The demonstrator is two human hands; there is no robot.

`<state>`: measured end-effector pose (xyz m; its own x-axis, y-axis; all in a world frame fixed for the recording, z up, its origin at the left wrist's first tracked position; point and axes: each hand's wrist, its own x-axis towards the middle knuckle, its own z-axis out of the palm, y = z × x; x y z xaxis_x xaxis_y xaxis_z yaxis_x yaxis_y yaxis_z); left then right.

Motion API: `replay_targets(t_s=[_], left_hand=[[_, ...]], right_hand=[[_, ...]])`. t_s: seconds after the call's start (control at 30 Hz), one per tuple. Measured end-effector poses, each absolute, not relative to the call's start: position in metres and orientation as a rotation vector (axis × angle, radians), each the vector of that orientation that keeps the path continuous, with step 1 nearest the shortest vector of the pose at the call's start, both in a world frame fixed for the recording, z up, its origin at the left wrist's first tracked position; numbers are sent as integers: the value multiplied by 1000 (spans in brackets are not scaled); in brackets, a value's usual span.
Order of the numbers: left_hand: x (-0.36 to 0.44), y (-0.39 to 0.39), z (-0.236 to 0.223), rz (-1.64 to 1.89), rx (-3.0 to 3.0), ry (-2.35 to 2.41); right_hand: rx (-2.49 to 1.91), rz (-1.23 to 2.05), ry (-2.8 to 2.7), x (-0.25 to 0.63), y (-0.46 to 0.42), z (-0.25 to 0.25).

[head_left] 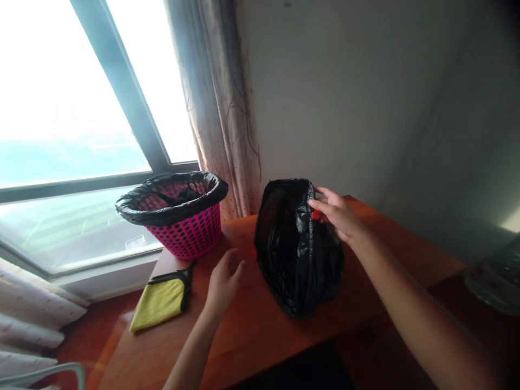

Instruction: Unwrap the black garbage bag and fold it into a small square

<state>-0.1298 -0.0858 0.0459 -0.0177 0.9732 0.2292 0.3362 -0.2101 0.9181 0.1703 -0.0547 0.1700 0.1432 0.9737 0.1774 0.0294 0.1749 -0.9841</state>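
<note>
A black plastic trash bag (298,249) sits on the wooden table with its mouth gaping toward me. My right hand (335,214) pinches the bag's rim on the right side, thumb and fingers closed over the plastic. A small red patch (316,215) shows beside those fingers; I cannot make out what it belongs to. To the left of the bag, my left hand (225,279) hovers over the table with fingers slightly curled and thumb apart, touching nothing. Whether anything is inside the bag is too dark to tell.
Against the window side stands a pink perforated basket (187,233) lined with a black bag folded over its rim. A yellow cloth (158,303) with black edging lies near the table's left edge. Behind hang curtains (221,108). The wooden table (244,341) ends at the front.
</note>
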Motion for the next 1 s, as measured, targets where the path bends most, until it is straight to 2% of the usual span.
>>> replay_targets(t_s=[0.3, 0.43, 0.5, 0.6, 0.67, 0.83, 1.0], left_hand=[[-75, -175, 26, 880, 1917, 1220], [-61, -180, 10, 929, 1960, 1344], [-66, -179, 5, 986, 1902, 1375], [-80, -178, 3, 1099, 1688, 1370], [-88, -179, 4, 1176, 1518, 1351], [-97, -184, 5, 1261, 1163, 1391], [-97, -187, 1, 1273, 1241, 1504]], right_hand=[[-1078, 1040, -1258, 135, -43, 146], [-919, 1108, -1364, 136, -50, 146], [-887, 985, -1315, 150, -59, 139], [-1037, 745, -1135, 181, -75, 108], [-1205, 715, -1033, 197, -88, 76], [-1454, 943, -984, 193, -127, 8], [-1383, 1196, -921, 162, -157, -2]])
